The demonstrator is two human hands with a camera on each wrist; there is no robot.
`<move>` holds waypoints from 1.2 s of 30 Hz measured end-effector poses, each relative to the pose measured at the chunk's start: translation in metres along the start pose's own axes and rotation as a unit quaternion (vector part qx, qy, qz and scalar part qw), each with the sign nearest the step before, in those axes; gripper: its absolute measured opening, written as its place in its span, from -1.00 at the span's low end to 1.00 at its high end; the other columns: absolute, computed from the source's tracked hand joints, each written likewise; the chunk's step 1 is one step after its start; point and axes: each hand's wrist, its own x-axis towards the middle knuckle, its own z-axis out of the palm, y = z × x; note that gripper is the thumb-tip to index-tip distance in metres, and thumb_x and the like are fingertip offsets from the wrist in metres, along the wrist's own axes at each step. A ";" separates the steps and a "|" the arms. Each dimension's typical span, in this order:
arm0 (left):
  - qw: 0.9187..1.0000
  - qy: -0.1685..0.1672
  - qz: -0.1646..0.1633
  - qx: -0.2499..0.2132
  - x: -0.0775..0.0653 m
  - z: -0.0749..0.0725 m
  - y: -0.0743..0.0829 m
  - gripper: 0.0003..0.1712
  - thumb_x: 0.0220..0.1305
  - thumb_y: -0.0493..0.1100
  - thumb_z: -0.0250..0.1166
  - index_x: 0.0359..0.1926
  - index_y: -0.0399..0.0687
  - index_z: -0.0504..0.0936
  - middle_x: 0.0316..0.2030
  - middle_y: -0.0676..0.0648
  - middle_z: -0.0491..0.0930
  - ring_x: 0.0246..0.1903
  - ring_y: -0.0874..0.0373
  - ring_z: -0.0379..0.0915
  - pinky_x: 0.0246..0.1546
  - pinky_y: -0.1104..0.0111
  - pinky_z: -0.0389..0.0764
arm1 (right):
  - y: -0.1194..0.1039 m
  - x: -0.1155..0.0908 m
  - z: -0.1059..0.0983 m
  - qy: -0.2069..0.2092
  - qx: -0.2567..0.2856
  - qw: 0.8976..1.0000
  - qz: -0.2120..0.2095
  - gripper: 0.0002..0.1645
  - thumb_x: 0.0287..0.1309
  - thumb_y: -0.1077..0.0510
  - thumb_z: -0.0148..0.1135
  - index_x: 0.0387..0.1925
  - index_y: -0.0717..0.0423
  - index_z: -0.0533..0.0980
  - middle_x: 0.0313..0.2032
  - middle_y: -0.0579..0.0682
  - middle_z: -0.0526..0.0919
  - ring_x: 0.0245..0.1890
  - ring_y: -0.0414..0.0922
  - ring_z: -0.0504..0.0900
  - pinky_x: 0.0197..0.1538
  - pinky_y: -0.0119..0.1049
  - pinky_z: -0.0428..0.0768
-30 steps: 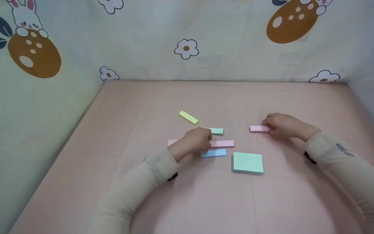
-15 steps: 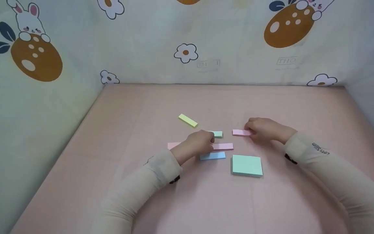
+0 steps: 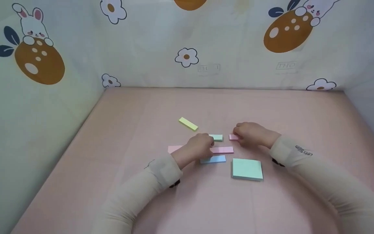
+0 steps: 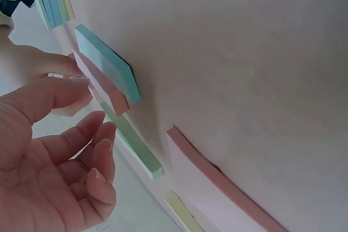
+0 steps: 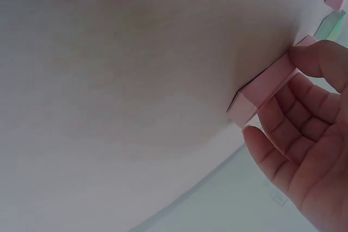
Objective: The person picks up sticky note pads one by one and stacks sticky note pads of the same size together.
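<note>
My right hand [image 3: 255, 135] pinches a narrow pink sticky-note pad [image 3: 233, 137] between thumb and fingers, and this pad [image 5: 263, 88] shows close up in the right wrist view. My left hand [image 3: 198, 146] stays over the row of pads, its thumb and fingertips at the left end of another pink pad [image 3: 222, 149] lying on the table. Seen from the left wrist, that pad [image 4: 103, 82] has the thumb at its edge and the fingers curled below. A third pink pad [image 3: 174, 149] is partly hidden under the left wrist. Behind lies a mint pad [image 3: 217, 137], partly covered by the left hand.
A blue strip pad [image 3: 213, 159] is in front of the pink row, with a larger mint sticky-note block [image 3: 247, 169] to its right. Farther back, a yellow strip pad [image 3: 188, 124] lies at a slant. Patterned cloth walls [image 3: 141, 55] surround the pink tabletop [image 3: 125, 107].
My right hand has carried its pink pad leftward, close to the mint strip's right end. The left hand has stayed on its pad. The head view has tilted up slightly.
</note>
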 end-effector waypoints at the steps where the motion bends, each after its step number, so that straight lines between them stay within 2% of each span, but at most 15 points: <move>1: 1.000 0.000 0.000 0.004 0.000 0.001 0.000 -0.65 0.11 -0.17 0.28 -0.06 -0.17 0.57 -0.25 -0.08 0.52 -0.32 0.12 0.38 -0.20 0.31 0.47 | -0.001 0.000 0.001 0.000 0.000 1.000 -0.001 -0.80 0.03 0.25 0.26 -0.24 0.20 0.57 -0.45 0.01 0.53 -0.47 -0.13 0.42 -0.29 -0.27 0.48; 4: 1.000 -0.005 0.002 0.026 0.001 0.005 0.001 -0.67 0.10 -0.18 0.27 -0.07 -0.16 0.58 -0.26 -0.07 0.52 -0.34 0.12 0.35 -0.23 0.31 0.46 | -0.003 -0.001 0.003 0.009 -0.012 1.000 -0.016 -0.78 0.03 0.23 0.27 -0.23 0.21 0.56 -0.43 0.02 0.55 -0.45 -0.12 0.44 -0.27 -0.25 0.49; 8: 0.998 -0.011 0.010 0.057 0.002 0.011 0.001 -0.71 0.11 -0.18 0.25 -0.11 -0.14 0.61 -0.30 -0.06 0.53 -0.38 0.13 0.32 -0.30 0.33 0.43 | -0.006 -0.007 0.004 0.043 -0.023 0.998 -0.040 -0.77 0.04 0.22 0.26 -0.22 0.22 0.57 -0.36 0.05 0.58 -0.38 -0.09 0.52 -0.22 -0.20 0.52; 11: 0.997 -0.003 0.020 0.076 0.002 0.015 -0.001 -0.75 0.14 -0.18 0.23 -0.15 -0.14 0.61 -0.34 -0.06 0.54 -0.42 0.13 0.31 -0.33 0.34 0.41 | -0.013 -0.012 0.000 0.052 0.003 0.997 -0.063 -0.80 0.03 0.24 0.26 -0.25 0.21 0.59 -0.35 0.04 0.60 -0.34 -0.09 0.54 -0.21 -0.22 0.53; 15: 0.994 0.012 0.036 0.102 0.002 0.018 -0.004 -0.81 0.18 -0.19 0.19 -0.20 -0.14 0.61 -0.41 -0.06 0.55 -0.46 0.14 0.31 -0.34 0.32 0.41 | -0.027 -0.017 -0.006 0.014 0.052 0.993 -0.102 -0.82 0.04 0.27 0.24 -0.26 0.21 0.60 -0.36 0.00 0.60 -0.37 -0.14 0.54 -0.22 -0.25 0.55; 18: 0.991 0.017 0.044 0.121 0.002 0.019 -0.005 -0.82 0.20 -0.17 0.18 -0.22 -0.15 0.60 -0.44 -0.06 0.54 -0.48 0.14 0.30 -0.33 0.31 0.42 | -0.036 -0.018 -0.005 -0.011 0.052 0.990 -0.130 -0.83 0.05 0.26 0.22 -0.26 0.21 0.59 -0.39 -0.02 0.58 -0.41 -0.19 0.50 -0.25 -0.28 0.54; 20: 0.991 0.019 0.046 0.128 0.002 0.018 -0.005 -0.81 0.20 -0.16 0.19 -0.23 -0.15 0.61 -0.45 -0.06 0.53 -0.48 0.13 0.29 -0.32 0.31 0.42 | -0.041 -0.018 -0.003 -0.010 0.040 0.990 -0.138 -0.84 0.06 0.25 0.21 -0.28 0.21 0.59 -0.42 -0.03 0.57 -0.43 -0.21 0.47 -0.27 -0.30 0.53; 29: 0.989 0.019 0.055 0.135 0.004 0.014 -0.004 -0.81 0.18 -0.14 0.20 -0.23 -0.15 0.60 -0.47 -0.04 0.51 -0.47 0.13 0.29 -0.30 0.33 0.42 | -0.045 -0.014 -0.001 0.004 0.010 0.992 -0.125 -0.85 0.02 0.23 0.27 -0.32 0.19 0.60 -0.47 -0.04 0.53 -0.51 -0.23 0.40 -0.34 -0.34 0.51; 36: 0.985 0.054 0.082 0.143 0.005 0.012 -0.001 -0.85 0.16 -0.14 0.21 -0.34 -0.13 0.62 -0.54 -0.01 0.50 -0.54 0.17 0.24 -0.42 0.37 0.39 | -0.039 -0.014 0.001 0.049 -0.003 0.992 -0.121 -0.92 0.00 0.22 0.26 -0.42 0.18 0.57 -0.55 -0.08 0.43 -0.57 -0.23 0.30 -0.47 -0.39 0.38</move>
